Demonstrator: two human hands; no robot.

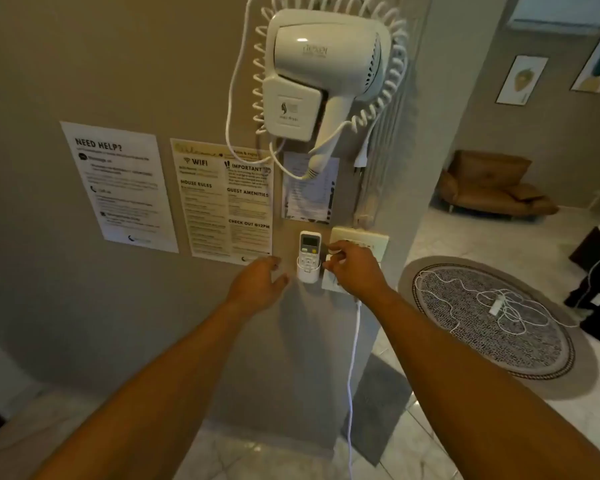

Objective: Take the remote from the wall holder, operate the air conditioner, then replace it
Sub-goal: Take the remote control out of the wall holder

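Note:
A white remote with a small grey screen stands upright in a white wall holder on the beige wall. My right hand is just right of it, fingers curled, with fingertips near the remote's right edge; whether they touch it I cannot tell. My left hand hovers just left of the holder, fingers loosely spread, holding nothing. The air conditioner is a white unit high on the far wall at the top right, partly cut off by the frame.
A white hair dryer with a coiled cord hangs above the remote. Printed notices cover the wall to the left. A switch plate sits behind my right hand, with a white cable hanging down. A round rug and brown sofa lie right.

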